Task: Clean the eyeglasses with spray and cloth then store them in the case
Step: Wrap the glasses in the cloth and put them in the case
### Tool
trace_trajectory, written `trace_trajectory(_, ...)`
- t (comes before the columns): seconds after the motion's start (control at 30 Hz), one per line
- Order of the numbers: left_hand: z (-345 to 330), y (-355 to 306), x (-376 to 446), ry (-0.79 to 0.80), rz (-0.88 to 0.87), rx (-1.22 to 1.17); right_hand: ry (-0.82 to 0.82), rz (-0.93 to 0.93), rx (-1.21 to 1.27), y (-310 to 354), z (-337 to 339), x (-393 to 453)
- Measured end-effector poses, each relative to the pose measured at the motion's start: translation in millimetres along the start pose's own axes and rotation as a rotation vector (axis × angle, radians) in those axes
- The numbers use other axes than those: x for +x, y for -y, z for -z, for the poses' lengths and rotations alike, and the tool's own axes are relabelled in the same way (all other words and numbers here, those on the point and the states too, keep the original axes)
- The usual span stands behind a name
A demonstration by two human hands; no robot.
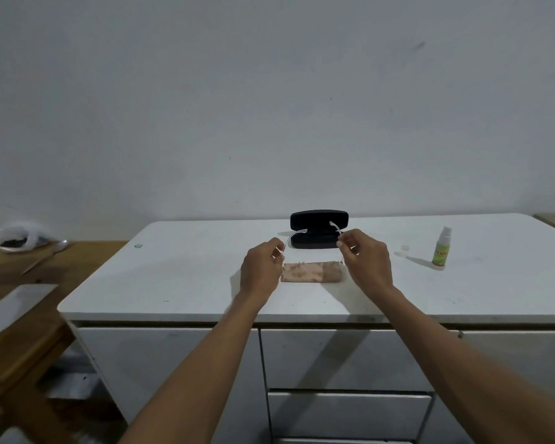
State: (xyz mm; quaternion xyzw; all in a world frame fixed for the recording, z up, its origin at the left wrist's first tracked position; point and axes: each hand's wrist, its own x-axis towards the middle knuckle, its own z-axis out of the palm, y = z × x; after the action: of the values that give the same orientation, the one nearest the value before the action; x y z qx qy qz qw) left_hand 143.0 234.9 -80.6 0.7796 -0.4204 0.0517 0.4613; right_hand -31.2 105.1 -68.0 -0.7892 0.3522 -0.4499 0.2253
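- Wall [269, 91]: plain and pale, filling the upper half of the frame.
- Table [189, 277]: white top across the middle of the frame, with white drawers [346, 357] below its front edge.
- Wooden bench [10, 315]: at the left edge, lower than the table; it carries a white board [13, 306], a spoon [45, 254] and, at its far end, a clear bag [16, 235] with dark contents.
- Left hand [260, 270]: centre of the frame, raised over the table, thumb and fingertips pinching the left temple of the glasses.
- Right hand [366, 261]: just right of centre, likewise pinching the right temple.
- Case [318, 229]: black, open, lid upright, on the table beyond the hands, at frame centre.
- Cloth [311, 272]: tan, patterned, folded into a strip, lying flat on the table between the two hands and in front of the case.
- Glasses [297, 233]: clear frame, held between both hands above the cloth; temples spread, their curved tips seen against the dark case. The lenses are too faint to make out.
- Spray [441, 248]: small bottle with a green label, upright on the table at right, well apart from the hands.
- Cap [405, 248]: small, clear, on the table just left of the spray.
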Motion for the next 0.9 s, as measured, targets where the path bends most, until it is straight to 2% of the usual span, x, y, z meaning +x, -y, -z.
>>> trace_trajectory(0.1, 1, 2, 2, 0.044, -0.058, 0.073, 0.038, -0.01, 0.031, 2, 1, 5)
trace_trajectory(0.2, 0, 3, 5, 0.159, -0.137, 0.181, 0.053, -0.007, 0.069, 3, 1, 10)
trace_trajectory(0.3, -2, 5, 8, 0.256, -0.137, 0.204, 0.09, -0.013, 0.087, 3, 0, 14)
trace_trajectory(0.37, -5, 9, 11, 0.283, -0.079, 0.111, 0.132, 0.003, 0.066, 3, -1, 16)
trace_trajectory(0.47, -4, 15, 16, 0.327, 0.054, -0.148, 0.208, 0.056, -0.029, 6, -4, 18)
trace_trajectory(0.6, 3, 22, 24, 0.318, 0.248, -0.4, 0.326, 0.098, -0.184, 11, -11, 22)
trace_trajectory(0.8, 8, 22, 24, 0.35, 0.29, -0.453, 0.52, 0.197, -0.402, 21, -18, 20)
trace_trajectory(0.9, 10, 21, 24, 0.346, 0.288, -0.468, 0.451, 0.178, -0.381, 19, -20, 21)
